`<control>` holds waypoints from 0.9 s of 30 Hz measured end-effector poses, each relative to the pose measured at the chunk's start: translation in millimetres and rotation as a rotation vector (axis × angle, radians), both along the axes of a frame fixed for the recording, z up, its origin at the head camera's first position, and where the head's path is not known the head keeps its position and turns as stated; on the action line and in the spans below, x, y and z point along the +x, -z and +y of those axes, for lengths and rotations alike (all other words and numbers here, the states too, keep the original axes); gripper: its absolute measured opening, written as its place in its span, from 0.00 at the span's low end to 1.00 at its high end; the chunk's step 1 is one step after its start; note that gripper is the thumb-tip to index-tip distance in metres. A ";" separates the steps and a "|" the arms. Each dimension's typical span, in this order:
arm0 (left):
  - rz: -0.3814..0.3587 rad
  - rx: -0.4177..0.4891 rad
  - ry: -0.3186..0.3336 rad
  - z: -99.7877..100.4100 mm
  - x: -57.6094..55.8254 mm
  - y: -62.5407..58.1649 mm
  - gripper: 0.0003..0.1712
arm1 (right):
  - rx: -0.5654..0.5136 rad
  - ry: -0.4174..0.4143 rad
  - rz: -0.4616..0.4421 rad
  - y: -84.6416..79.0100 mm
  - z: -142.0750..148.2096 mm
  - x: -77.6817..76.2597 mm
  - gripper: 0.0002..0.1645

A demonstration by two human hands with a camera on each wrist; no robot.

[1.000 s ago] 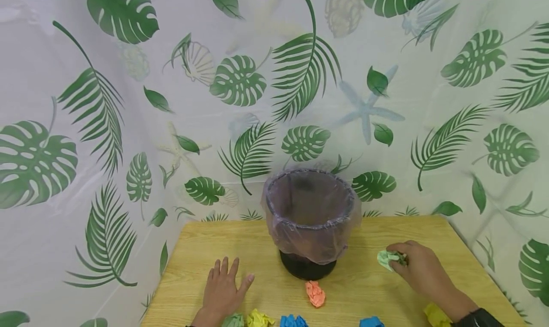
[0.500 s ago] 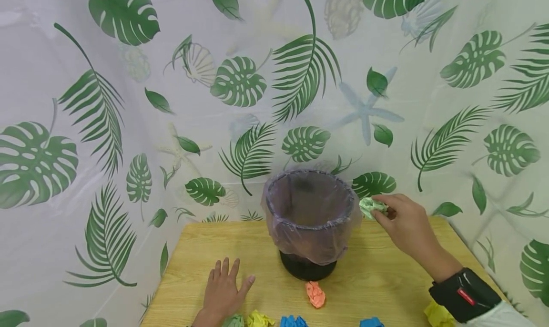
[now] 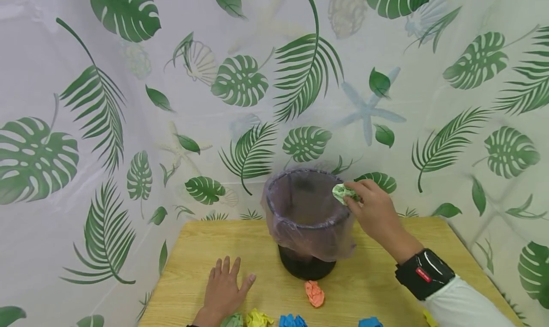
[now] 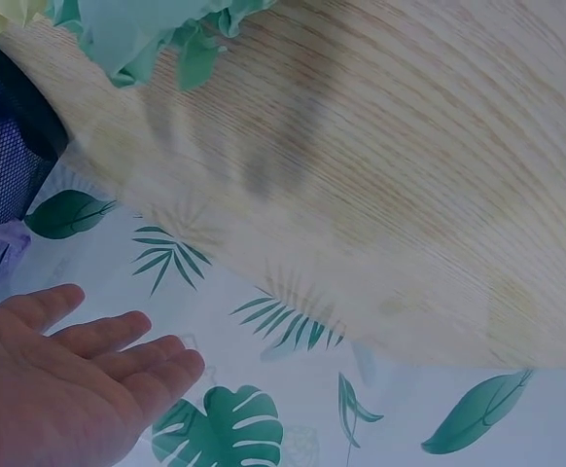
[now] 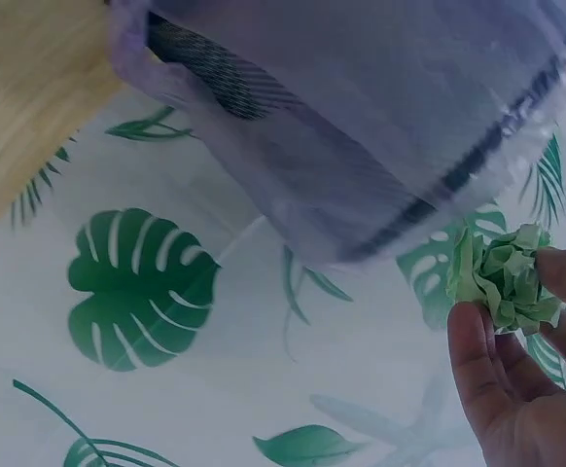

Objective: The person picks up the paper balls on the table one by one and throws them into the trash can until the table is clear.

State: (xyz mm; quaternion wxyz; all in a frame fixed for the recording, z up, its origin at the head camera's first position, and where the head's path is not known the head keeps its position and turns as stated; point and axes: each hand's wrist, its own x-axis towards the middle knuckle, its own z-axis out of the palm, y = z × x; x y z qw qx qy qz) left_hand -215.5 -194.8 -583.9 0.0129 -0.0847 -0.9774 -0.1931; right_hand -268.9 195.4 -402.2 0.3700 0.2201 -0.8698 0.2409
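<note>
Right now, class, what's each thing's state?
Right hand: pinching pale green paper
Left hand: empty, fingers straight
Pale green paper: crumpled
Darker green paper: crumpled
Orange paper: crumpled
Blue papers: crumpled
Left yellow paper: crumpled
Right yellow paper: mostly hidden
Bin: upright, lined
Bag: draped over bin

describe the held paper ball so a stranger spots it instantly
On the wooden table stands a bin lined with a purple bag. By its right rim in the head view is the crumpled, pale green ball, the only one held, in the right hand.
</note>
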 end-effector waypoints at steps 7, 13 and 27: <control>0.005 -0.005 -0.003 1.5 0.2 -4.0 0.49 | 0.018 -0.016 -0.004 -15.2 -8.9 -9.3 0.20; 0.006 -0.013 -0.009 0.9 -1.7 -4.6 0.50 | 0.067 -0.019 -0.220 -16.4 -21.2 -18.0 0.19; 0.035 0.027 0.000 4.0 -1.3 0.4 0.48 | 0.267 -0.052 -0.497 -4.0 -43.5 -29.3 0.29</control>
